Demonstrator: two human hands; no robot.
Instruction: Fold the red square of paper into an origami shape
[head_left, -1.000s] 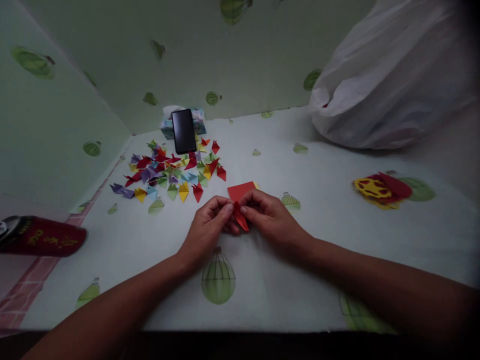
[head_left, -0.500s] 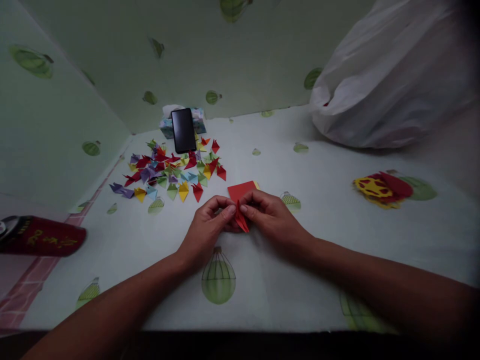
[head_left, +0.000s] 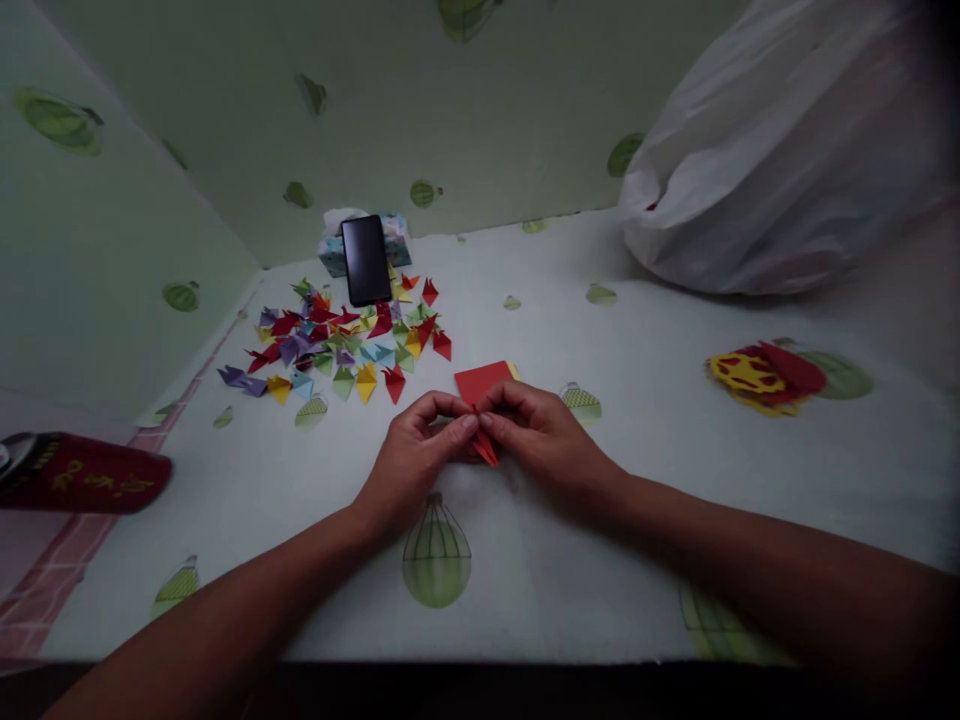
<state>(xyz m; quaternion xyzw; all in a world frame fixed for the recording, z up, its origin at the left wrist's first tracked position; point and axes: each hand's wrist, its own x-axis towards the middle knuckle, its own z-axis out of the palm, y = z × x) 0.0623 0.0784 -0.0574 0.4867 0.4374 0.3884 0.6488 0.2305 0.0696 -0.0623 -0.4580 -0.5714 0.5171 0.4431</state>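
Between my two hands is a small folded red paper (head_left: 485, 450), its narrow points slanting down toward me. My left hand (head_left: 425, 432) pinches it from the left with thumb and forefinger. From the other side my right hand (head_left: 534, 430) grips it in the same way, thumb tips nearly meeting. The fingers cover much of the paper's upper part. Just beyond them lies a stack of square paper (head_left: 484, 377), red on top with a yellow edge showing. Several folded paper cranes (head_left: 343, 381) in many colours are heaped to the left behind my hands.
A black phone (head_left: 366, 260) leans on a tissue box (head_left: 397, 243) behind the cranes. At the left edge a red drink can (head_left: 97, 473) appears. A large white plastic bag (head_left: 750, 190) stands at the back right, with yellow and red paper cutouts (head_left: 750, 375) in front of it.
My left thumb has slid right and slightly up, close to the right thumb, covering more of the red paper. Both hands stay in the same place.
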